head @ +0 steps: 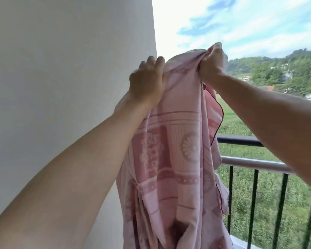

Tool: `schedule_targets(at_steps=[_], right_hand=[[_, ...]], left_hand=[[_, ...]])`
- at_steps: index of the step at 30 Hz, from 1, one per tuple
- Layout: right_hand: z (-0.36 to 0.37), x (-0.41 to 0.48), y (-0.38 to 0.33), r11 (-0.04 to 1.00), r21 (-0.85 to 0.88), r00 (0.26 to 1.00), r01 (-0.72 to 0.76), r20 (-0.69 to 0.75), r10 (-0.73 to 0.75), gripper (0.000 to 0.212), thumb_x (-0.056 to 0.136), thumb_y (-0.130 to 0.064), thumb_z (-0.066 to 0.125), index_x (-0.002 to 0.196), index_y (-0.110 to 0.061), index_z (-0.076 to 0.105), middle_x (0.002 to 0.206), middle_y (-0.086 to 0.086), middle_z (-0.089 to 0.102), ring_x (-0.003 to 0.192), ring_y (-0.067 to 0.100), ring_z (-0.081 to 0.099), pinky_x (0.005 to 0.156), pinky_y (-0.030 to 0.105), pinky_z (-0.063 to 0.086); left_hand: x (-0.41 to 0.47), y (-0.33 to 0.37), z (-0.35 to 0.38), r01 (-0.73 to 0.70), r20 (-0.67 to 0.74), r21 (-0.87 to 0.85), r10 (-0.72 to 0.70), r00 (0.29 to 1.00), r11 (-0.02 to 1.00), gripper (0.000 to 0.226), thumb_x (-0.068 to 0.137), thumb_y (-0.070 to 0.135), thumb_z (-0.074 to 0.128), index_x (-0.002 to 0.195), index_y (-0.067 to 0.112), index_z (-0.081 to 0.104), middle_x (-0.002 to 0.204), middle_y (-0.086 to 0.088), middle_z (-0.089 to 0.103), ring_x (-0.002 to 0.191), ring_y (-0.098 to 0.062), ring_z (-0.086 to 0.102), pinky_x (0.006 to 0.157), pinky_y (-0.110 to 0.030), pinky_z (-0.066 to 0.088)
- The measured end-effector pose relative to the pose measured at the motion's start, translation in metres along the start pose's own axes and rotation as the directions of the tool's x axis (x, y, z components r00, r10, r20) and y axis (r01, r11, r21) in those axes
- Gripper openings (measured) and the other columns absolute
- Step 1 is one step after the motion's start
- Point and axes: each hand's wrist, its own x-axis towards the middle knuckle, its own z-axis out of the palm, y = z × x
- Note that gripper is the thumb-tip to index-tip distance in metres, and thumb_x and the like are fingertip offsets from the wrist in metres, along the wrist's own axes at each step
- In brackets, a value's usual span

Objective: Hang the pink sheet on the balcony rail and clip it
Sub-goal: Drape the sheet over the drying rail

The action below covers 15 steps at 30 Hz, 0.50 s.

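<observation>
The pink sheet (174, 151), printed with darker pink bands and round flower motifs, hangs in long folds from both my raised hands. My left hand (147, 83) grips its upper edge beside the white wall. My right hand (211, 62) is bunched around the top of the sheet, a little higher and to the right. The balcony rail (250, 163), a pale round bar with a dark bar (239, 140) beyond it, runs to the right behind and below the sheet. The sheet's lower part hides the rail's left end. No clip is visible.
A white wall (70, 87) fills the left half of the view. Black vertical balusters (255, 203) stand under the rail. Beyond them lie a green field, trees, and a few buildings on a hillside under a cloudy sky.
</observation>
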Motion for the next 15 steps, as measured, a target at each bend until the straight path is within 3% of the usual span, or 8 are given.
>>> schedule_targets(at_steps=[3, 5, 6, 9, 10, 12, 13, 15], right_hand=[[0.002, 0.016, 0.081, 0.971, -0.141, 0.980, -0.195, 0.017, 0.199, 0.024, 0.094, -0.011, 0.040, 0.110, -0.004, 0.057, 0.089, 0.012, 0.061, 0.089, 0.032, 0.056, 0.075, 0.037, 0.042], [0.004, 0.017, 0.136, 0.918, -0.250, 0.942, -0.309, 0.053, 0.332, 0.024, 0.095, -0.014, 0.046, 0.106, 0.002, 0.061, 0.109, 0.023, 0.065, 0.102, 0.037, 0.062, 0.082, 0.038, 0.047], [0.007, 0.014, 0.159, 0.897, -0.302, 0.924, -0.323, 0.103, 0.367, 0.021, 0.094, -0.014, 0.049, 0.099, 0.002, 0.062, 0.107, 0.025, 0.066, 0.101, 0.038, 0.064, 0.078, 0.039, 0.051], [0.014, -0.002, 0.206, 0.846, -0.456, 0.833, -0.277, 0.326, 0.448, 0.026, 0.092, -0.017, 0.053, 0.077, 0.004, 0.059, 0.074, 0.020, 0.066, 0.060, 0.030, 0.069, 0.034, 0.028, 0.048], [0.016, -0.007, 0.219, 0.822, -0.508, 0.767, -0.257, 0.410, 0.494, 0.028, 0.093, -0.016, 0.054, 0.076, 0.006, 0.061, 0.069, 0.020, 0.065, 0.051, 0.028, 0.067, 0.031, 0.030, 0.049], [0.016, -0.014, 0.235, 0.764, -0.630, 0.600, -0.137, 0.561, 0.570, 0.027, 0.095, -0.014, 0.053, 0.093, 0.009, 0.066, 0.080, 0.022, 0.070, 0.059, 0.032, 0.071, 0.049, 0.044, 0.060], [0.014, -0.017, 0.234, 0.733, -0.679, 0.513, -0.033, 0.618, 0.595, 0.026, 0.096, -0.013, 0.052, 0.105, 0.007, 0.065, 0.090, 0.020, 0.071, 0.066, 0.032, 0.073, 0.059, 0.046, 0.061], [0.013, -0.019, 0.216, 0.724, -0.669, 0.457, 0.168, 0.704, 0.544, 0.030, 0.097, -0.007, 0.047, 0.124, -0.002, 0.058, 0.104, 0.013, 0.067, 0.073, 0.027, 0.072, 0.060, 0.038, 0.062]], left_hand=[[-0.042, 0.020, 0.055, -0.002, 0.272, -0.030, 0.010, 0.962, 1.000, 0.050, 0.099, 0.051, 0.034, 0.134, 0.017, 0.046, 0.125, -0.012, 0.055, 0.113, -0.033, 0.052, 0.092, -0.045, 0.037], [-0.079, 0.025, 0.086, 0.068, 0.455, -0.085, -0.022, 0.890, 0.994, 0.057, 0.097, 0.059, 0.031, 0.140, 0.023, 0.040, 0.131, -0.009, 0.051, 0.119, -0.031, 0.048, 0.097, -0.047, 0.033], [-0.096, 0.024, 0.096, 0.121, 0.520, -0.117, -0.043, 0.853, 0.986, 0.061, 0.095, 0.062, 0.029, 0.143, 0.026, 0.036, 0.135, -0.008, 0.049, 0.122, -0.030, 0.046, 0.100, -0.047, 0.031], [-0.143, 0.010, 0.107, 0.436, 0.637, -0.260, -0.186, 0.748, 0.861, 0.094, 0.075, 0.086, 0.020, 0.149, 0.029, 0.027, 0.144, -0.006, 0.043, 0.132, -0.027, 0.041, 0.108, -0.048, 0.029], [-0.157, 0.003, 0.108, 0.529, 0.656, -0.276, -0.245, 0.714, 0.802, 0.107, 0.066, 0.093, 0.016, 0.149, 0.028, 0.028, 0.144, -0.006, 0.043, 0.133, -0.026, 0.041, 0.111, -0.047, 0.027], [-0.174, -0.006, 0.105, 0.572, 0.662, -0.235, -0.302, 0.686, 0.786, 0.115, 0.058, 0.099, 0.013, 0.138, 0.023, 0.045, 0.133, -0.008, 0.055, 0.127, -0.027, 0.047, 0.111, -0.045, 0.028], [-0.176, -0.005, 0.105, 0.567, 0.666, -0.212, -0.307, 0.680, 0.796, 0.109, 0.059, 0.098, 0.013, 0.122, 0.021, 0.055, 0.120, -0.008, 0.061, 0.119, -0.028, 0.052, 0.107, -0.045, 0.032], [-0.170, 0.002, 0.108, 0.580, 0.677, -0.216, -0.307, 0.668, 0.786, 0.089, 0.065, 0.092, 0.014, 0.093, 0.021, 0.059, 0.098, -0.006, 0.066, 0.101, -0.029, 0.059, 0.100, -0.045, 0.038]])
